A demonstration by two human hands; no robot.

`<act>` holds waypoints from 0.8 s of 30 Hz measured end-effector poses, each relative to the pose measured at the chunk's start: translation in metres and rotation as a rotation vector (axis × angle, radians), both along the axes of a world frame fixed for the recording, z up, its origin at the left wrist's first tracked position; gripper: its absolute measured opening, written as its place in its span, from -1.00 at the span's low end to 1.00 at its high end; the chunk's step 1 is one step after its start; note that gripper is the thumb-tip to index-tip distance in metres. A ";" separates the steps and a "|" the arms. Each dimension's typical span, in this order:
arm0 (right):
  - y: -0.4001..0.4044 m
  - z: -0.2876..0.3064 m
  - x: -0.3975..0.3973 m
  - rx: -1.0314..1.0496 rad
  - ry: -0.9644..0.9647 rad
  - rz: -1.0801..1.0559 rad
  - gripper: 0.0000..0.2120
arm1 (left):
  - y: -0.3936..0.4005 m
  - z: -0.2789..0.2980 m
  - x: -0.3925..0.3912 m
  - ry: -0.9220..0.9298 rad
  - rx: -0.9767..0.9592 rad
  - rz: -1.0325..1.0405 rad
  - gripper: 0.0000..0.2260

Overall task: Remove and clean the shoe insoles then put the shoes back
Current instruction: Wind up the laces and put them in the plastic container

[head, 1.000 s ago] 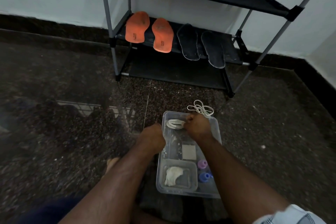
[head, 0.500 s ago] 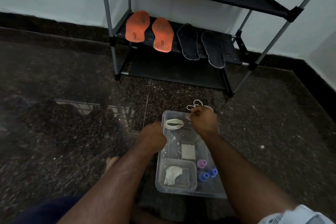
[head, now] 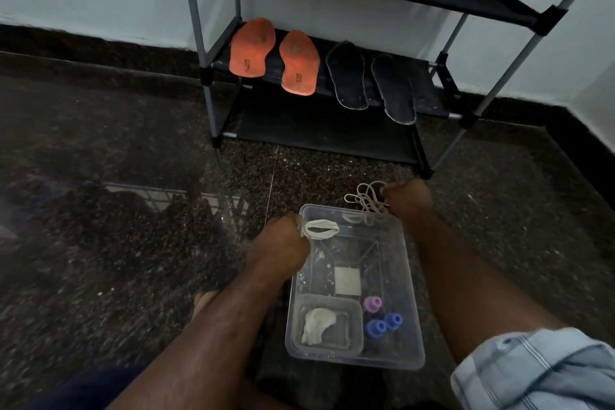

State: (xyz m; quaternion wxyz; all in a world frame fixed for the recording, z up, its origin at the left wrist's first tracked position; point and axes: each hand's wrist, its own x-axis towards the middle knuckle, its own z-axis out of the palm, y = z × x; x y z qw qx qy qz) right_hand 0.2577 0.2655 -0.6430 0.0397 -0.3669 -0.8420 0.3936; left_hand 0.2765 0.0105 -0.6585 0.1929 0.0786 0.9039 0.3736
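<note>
Right hand (head: 406,200) pinches loose white shoelace (head: 364,198) at clear tub's (head: 411,280) far rim. Left hand (head: 278,251) grips near-left rim beside coiled lace (head: 321,229). Orange insoles (head: 274,55), black insoles (head: 369,83) on rack shelf (head: 426,86).

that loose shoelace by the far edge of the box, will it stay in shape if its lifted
Probably not. The shoelace lies in loose tangled loops half over the box rim, so it looks floppy and would likely dangle and unravel. It seems thin and light, and the right hand at it may snag loops on the rim.
</note>
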 end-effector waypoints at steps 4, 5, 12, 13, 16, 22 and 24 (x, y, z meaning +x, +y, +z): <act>-0.006 0.029 0.013 -0.031 0.330 0.083 -0.79 | 0.006 0.007 -0.002 0.055 0.193 0.084 -0.78; -0.012 0.041 0.022 -0.010 0.365 0.144 -0.78 | 0.008 0.012 0.000 0.064 0.252 0.084 -0.74; -0.066 0.066 0.104 -0.157 0.392 0.471 -0.86 | 0.027 0.037 0.024 -0.085 0.621 -0.187 -0.51; -0.069 0.063 0.108 -0.166 0.404 0.457 -0.84 | 0.029 0.041 0.027 -0.091 0.626 -0.201 -0.59; -0.067 0.061 0.109 -0.138 0.379 0.406 -0.80 | 0.029 0.046 0.030 -0.077 0.642 -0.166 -0.82; -0.057 0.068 0.119 0.076 0.096 0.579 -0.80 | 0.022 0.048 0.024 0.035 0.584 -0.158 -0.85; -0.060 0.067 0.121 0.030 0.031 0.645 -0.84 | 0.022 0.044 0.024 0.041 0.570 -0.198 -0.90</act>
